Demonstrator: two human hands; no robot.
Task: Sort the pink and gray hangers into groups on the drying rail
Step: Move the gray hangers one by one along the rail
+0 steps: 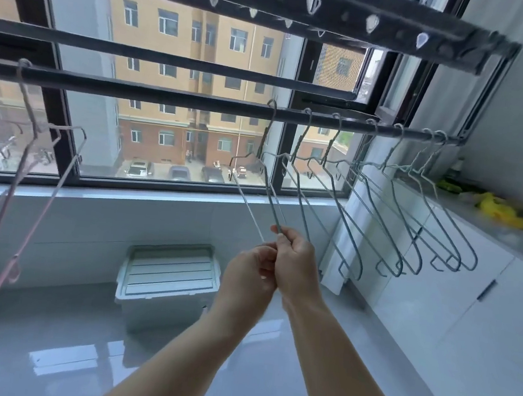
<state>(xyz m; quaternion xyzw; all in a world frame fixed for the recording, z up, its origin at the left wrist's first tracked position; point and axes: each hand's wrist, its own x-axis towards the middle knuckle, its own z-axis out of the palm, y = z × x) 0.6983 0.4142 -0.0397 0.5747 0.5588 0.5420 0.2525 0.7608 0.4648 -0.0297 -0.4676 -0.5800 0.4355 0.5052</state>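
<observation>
A dark drying rail point(167, 96) runs across the window. Several gray wire hangers point(390, 218) hang in a row on its right part. Pink hangers point(15, 191) hang at its far left. The leftmost gray hanger point(265, 179) hooks the rail near the middle. Its lower end is pinched by my right hand point(295, 262) and my left hand point(252, 274), which are pressed together below the rail.
A second rail point(171, 56) and a perforated rack bar point(273, 8) sit above. A pale lidded storage box point(167, 278) stands on the floor under the window. A white cabinet counter point(492, 228) with yellow-green items runs along the right wall.
</observation>
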